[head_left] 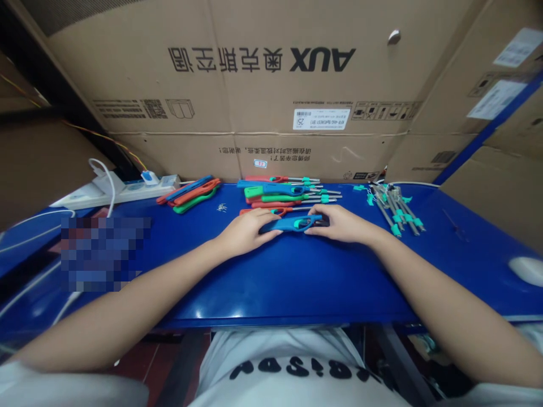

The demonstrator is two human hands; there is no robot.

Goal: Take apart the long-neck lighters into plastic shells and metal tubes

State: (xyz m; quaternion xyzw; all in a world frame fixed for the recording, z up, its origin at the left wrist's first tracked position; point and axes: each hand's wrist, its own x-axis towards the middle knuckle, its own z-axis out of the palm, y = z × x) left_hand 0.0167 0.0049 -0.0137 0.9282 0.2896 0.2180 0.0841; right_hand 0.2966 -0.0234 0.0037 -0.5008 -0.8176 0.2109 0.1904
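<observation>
A blue long-nosed lighter [288, 224] lies level between my two hands, just above the blue table. The fingers of my left hand [250, 229] close round its handle end. At the other end, my right hand [339, 223] grips near the trigger loop and covers the nozzle end. A teal trigger shows inside the loop. Directly behind my hands is a red lighter [292, 210], partly hidden by my left fingers. Farther back lies a pile of lighters [280, 192] in red, blue and green, their metal nozzles pointing right.
Several coloured handle shells [190, 193] lie stacked at the back left, beside small metal bits [222, 208]. Metal nozzle tubes with teal triggers [399, 209] lie at the back right. A cardboard panel [254, 96] stands behind. A power strip [127, 189] is at left, a white mouse [528, 270] at right.
</observation>
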